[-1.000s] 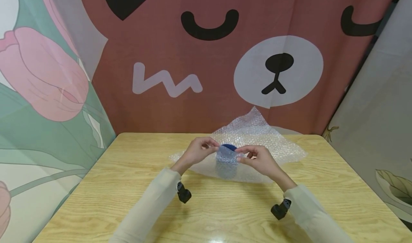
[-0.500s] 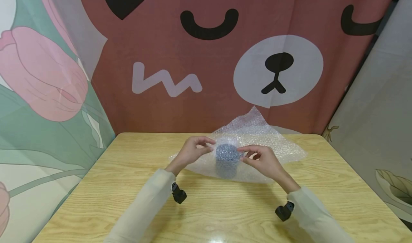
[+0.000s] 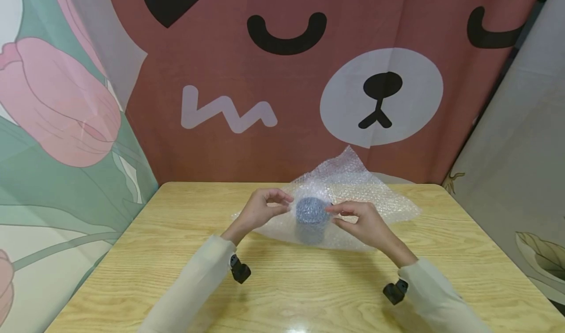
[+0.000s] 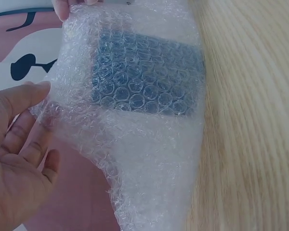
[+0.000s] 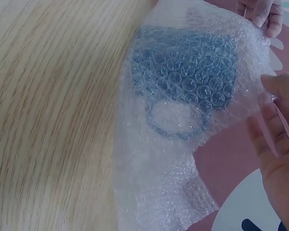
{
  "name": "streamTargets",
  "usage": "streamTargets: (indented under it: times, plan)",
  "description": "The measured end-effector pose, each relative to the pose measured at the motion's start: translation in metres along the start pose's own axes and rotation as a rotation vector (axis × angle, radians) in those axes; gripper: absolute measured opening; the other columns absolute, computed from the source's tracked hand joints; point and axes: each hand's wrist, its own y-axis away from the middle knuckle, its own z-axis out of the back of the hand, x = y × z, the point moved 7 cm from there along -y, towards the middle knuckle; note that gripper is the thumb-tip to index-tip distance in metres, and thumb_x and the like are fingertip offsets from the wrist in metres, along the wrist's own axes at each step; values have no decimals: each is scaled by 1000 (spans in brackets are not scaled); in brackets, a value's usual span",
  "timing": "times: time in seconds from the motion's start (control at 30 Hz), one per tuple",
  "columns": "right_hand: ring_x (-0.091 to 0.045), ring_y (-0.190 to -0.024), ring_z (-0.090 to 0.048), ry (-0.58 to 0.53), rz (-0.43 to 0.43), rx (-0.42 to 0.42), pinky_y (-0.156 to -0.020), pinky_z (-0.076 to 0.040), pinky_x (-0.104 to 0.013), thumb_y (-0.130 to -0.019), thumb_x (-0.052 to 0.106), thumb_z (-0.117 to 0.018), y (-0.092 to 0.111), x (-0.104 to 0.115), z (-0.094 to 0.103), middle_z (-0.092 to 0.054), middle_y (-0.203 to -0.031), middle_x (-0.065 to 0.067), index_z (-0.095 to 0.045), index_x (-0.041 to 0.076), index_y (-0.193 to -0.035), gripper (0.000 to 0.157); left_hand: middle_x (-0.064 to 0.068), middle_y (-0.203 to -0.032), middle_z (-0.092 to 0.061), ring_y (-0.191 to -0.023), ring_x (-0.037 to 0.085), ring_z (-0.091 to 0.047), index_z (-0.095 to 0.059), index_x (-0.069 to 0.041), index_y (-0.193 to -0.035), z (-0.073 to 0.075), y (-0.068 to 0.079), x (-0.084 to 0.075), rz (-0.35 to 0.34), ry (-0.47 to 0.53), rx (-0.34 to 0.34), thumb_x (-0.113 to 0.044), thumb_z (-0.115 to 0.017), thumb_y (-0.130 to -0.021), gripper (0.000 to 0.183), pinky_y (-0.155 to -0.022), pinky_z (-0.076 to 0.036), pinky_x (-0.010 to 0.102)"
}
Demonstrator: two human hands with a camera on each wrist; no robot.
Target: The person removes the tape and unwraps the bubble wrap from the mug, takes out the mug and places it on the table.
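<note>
A dark blue mug (image 3: 311, 222) stands on the table beneath a front layer of bubble wrap (image 3: 375, 198). Through the plastic, the right wrist view shows its round handle (image 5: 169, 135). My left hand (image 3: 259, 210) is left of the mug's top, with the wrap's edge between thumb and fingers. On the other side my right hand (image 3: 362, 225) holds the wrap near the mug's upper right, thumb in front and fingers behind. Both hands are apart from the mug itself. The wrap now covers the mug's rim and blurs its outline.
The wooden table (image 3: 282, 284) extends toward me. A loose corner of the wrap rises at the back, near a curtain (image 3: 220, 151) printed with a bear face. A small black camera sits at each wrist.
The front layer of wrap has gone up and back over the mug's rim, which showed bare dark blue before. Both hands have drawn slightly apart, outward from the mug.
</note>
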Motion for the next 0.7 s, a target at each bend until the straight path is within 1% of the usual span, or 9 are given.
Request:
streamTargets:
  times: [0.1,0.17,0.23,0.37,0.4,0.43,0.5,0.6,0.7]
  plan:
    - [-16,-96,-67,-5,-16,7,-79,-56,-41,-81,-2,-76,-1,1,-1,-71,-106,-2,-69,5,-117,38,2,-96,-71,-91,17,-65,-72,-7,-100,1,1,-2,-18,14,1,-9,-74,-86,14,-81,-53,36]
    - [-14,-92,-68,-9,-64,10,-79,-56,-38,-83,4,-77,-1,0,-3,-72,-102,-1,-66,4,-123,42,5,-97,-71,-90,17,-65,-70,-6,-101,1,2,-4,-18,34,4,-9,-75,-86,16,-80,-53,34]
    - [-11,-87,-68,-19,-131,12,-78,-56,-33,-85,11,-76,-1,-2,-4,-73,-97,1,-62,4,-127,45,10,-100,-71,-92,21,-66,-67,-3,-107,1,4,-10,-8,60,12,-6,-74,-86,22,-81,-53,36]
    - [-10,-80,-69,-44,-280,13,-70,-56,-31,-87,26,-75,1,-9,-6,-73,-92,3,-64,5,-125,45,11,-100,-71,-92,21,-67,-65,-3,-116,0,5,-10,21,88,24,-6,-75,-85,33,-81,-54,36]
    - [-9,-79,-69,-42,-313,13,-69,-56,-30,-87,28,-75,1,-11,-6,-73,-91,3,-65,5,-124,45,11,-99,-72,-91,22,-68,-65,-2,-116,-1,6,-9,27,89,25,-6,-75,-85,33,-80,-54,37]
    - [-9,-78,-68,-38,-341,14,-67,-56,-30,-87,31,-75,2,-12,-7,-73,-91,3,-66,6,-122,44,8,-98,-72,-90,19,-68,-66,-5,-116,-1,4,-4,30,88,25,-9,-76,-84,33,-79,-54,35]
    - [-10,-77,-68,-31,-383,15,-67,-56,-31,-86,35,-75,3,-15,-8,-73,-90,1,-69,6,-116,42,4,-97,-72,-88,17,-68,-68,-7,-114,-1,5,-4,43,82,31,-10,-76,-85,31,-76,-55,33]
    - [-12,-78,-68,-56,-400,39,-68,-56,-30,-86,34,-75,4,-15,-11,-73,-89,0,-72,6,-108,36,2,-96,-72,-88,16,-68,-69,-6,-115,-2,6,-3,63,72,46,-12,-76,-86,31,-75,-55,33]
    - [-14,-80,-68,-104,-360,64,-71,-56,-29,-86,28,-76,3,-11,-14,-72,-90,-1,-73,5,-104,29,2,-96,-72,-90,15,-67,-69,-3,-117,-3,7,-2,92,64,64,-16,-76,-85,34,-78,-55,35]
